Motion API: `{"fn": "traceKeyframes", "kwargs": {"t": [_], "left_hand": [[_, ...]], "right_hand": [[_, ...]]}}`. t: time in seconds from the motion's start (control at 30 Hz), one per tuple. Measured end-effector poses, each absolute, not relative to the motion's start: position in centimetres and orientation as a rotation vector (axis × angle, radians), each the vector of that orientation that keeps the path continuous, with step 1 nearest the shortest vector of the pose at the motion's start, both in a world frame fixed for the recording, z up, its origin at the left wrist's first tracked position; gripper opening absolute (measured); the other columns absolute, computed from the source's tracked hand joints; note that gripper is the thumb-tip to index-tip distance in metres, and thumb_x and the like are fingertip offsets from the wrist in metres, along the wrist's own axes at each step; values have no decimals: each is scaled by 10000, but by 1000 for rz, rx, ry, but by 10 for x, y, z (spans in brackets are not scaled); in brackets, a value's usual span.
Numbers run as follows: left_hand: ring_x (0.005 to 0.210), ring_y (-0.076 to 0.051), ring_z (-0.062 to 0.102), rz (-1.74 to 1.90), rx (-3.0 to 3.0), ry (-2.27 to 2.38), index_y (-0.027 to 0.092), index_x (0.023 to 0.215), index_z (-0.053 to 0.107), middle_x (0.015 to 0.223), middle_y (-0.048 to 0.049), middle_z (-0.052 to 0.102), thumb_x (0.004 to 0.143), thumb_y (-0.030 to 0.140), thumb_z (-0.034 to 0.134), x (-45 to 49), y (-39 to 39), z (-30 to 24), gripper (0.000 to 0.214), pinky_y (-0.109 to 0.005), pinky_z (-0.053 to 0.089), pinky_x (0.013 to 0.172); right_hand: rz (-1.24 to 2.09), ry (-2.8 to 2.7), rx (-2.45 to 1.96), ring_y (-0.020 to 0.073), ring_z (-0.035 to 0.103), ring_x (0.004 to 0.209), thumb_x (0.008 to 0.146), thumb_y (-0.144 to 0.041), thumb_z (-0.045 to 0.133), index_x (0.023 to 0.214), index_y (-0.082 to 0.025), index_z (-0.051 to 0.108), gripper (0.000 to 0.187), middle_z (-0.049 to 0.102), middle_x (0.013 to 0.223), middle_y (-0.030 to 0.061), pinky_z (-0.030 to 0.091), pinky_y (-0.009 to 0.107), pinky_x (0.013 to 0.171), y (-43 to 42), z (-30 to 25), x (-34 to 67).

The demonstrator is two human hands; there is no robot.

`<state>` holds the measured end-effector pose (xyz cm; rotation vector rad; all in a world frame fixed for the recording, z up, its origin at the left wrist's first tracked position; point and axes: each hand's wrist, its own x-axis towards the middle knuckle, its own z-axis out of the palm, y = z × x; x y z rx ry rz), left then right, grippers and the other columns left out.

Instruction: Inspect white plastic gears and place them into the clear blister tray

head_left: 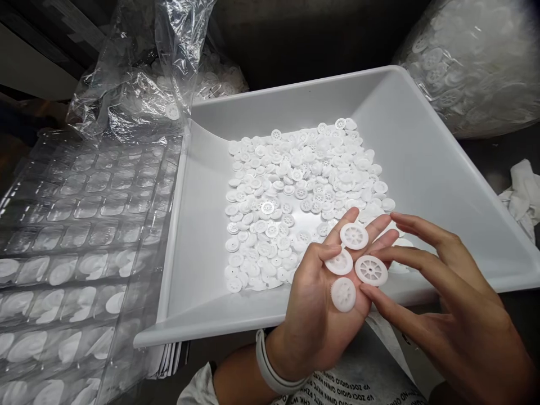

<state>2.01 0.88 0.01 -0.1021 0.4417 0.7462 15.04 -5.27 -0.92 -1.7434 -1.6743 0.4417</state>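
Observation:
My left hand (324, 304) is palm up over the near edge of the bin, with several white plastic gear wheels on its palm and fingers. Its thumb presses on one gear wheel (339, 262); another gear wheel (354, 236) lies on the fingers, and a smaller toothed one (343, 295) rests lower on the palm. From the right, my right hand (434, 275) has its thumb and a finger at the edges of a spoked gear wheel (371, 270), closed around it. Many similar wheels (270, 247) lie in the grey bin (447, 185).
To the left are stacked clear plastic trays (84, 225), their nearer pockets holding white pieces. Behind them stands an open clear bag (139, 101) with wheels inside. A large full bag (476, 67) is at the back right, near a white cloth (523, 194).

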Motion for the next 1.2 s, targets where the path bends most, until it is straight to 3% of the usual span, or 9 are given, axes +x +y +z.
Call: {"fn": "traceKeyframes", "kwargs": {"t": [0.13, 0.3, 0.5, 0.63, 0.77, 0.97, 1.07, 1.2], "left_hand": [[1291, -230, 492, 734, -99, 452, 172, 1417, 374, 1334, -117, 581, 884, 225, 374, 20, 9, 2, 536, -369, 270, 1146], [1301, -226, 480, 708, -107, 454, 191, 1401, 407, 1358, -111, 563, 877, 215, 393, 18, 9, 3, 525, -344, 302, 1122], [1293, -241, 489, 725, -116, 439, 187, 1410, 394, 1373, -118, 547, 862, 197, 405, 18, 10, 2, 548, -375, 301, 1133], [1274, -253, 507, 742, -116, 436, 169, 1432, 349, 1397, -135, 519, 866, 189, 386, 18, 10, 2, 567, -375, 312, 1129], [1276, -250, 504, 741, -121, 445, 188, 1437, 330, 1401, -120, 518, 869, 195, 393, 18, 9, 1, 571, -372, 316, 1132], [1265, -260, 514, 717, -86, 501, 211, 1431, 339, 1373, -89, 549, 863, 196, 394, 17, 9, 3, 571, -390, 303, 1143], [1263, -271, 514, 733, -91, 507, 193, 1436, 328, 1370, -100, 550, 848, 179, 396, 19, 8, 3, 592, -398, 334, 1126], [1265, -258, 514, 756, -112, 494, 186, 1443, 308, 1372, -111, 548, 835, 150, 389, 21, 10, 3, 614, -388, 367, 1106]], "right_hand": [[375, -1677, -1700, 237, 497, 1244, 853, -297, 633, 1048, -260, 621, 199, 479, 1358, 38, 446, 379, 1027, -48, -8, 154], [220, -1678, -1665, 257, 545, 1202, 855, -194, 620, 1103, -244, 626, 253, 524, 1317, 81, 486, 379, 986, -44, -12, 160], [150, -1701, -1733, 283, 519, 1219, 866, -240, 614, 1134, -246, 625, 268, 504, 1353, 73, 518, 412, 916, -44, -14, 162], [92, -1676, -1690, 301, 491, 1245, 844, -236, 639, 1215, -226, 569, 377, 465, 1376, 100, 496, 434, 951, -49, -12, 159], [-21, -1901, -1548, 328, 442, 1258, 765, -312, 739, 1114, -259, 614, 374, 400, 1415, 81, 425, 487, 994, -56, -12, 146], [-33, -1974, -1502, 271, 528, 1153, 747, -113, 730, 1046, -214, 677, 320, 570, 1237, 74, 480, 419, 900, -57, -11, 131], [-77, -1951, -1429, 265, 558, 1084, 720, -87, 738, 1077, -183, 674, 376, 582, 1202, 85, 488, 417, 869, -59, -10, 142], [65, -1945, -1467, 235, 582, 1028, 752, -44, 675, 1189, -228, 638, 476, 573, 1182, 87, 530, 374, 787, -66, -13, 159]]}}
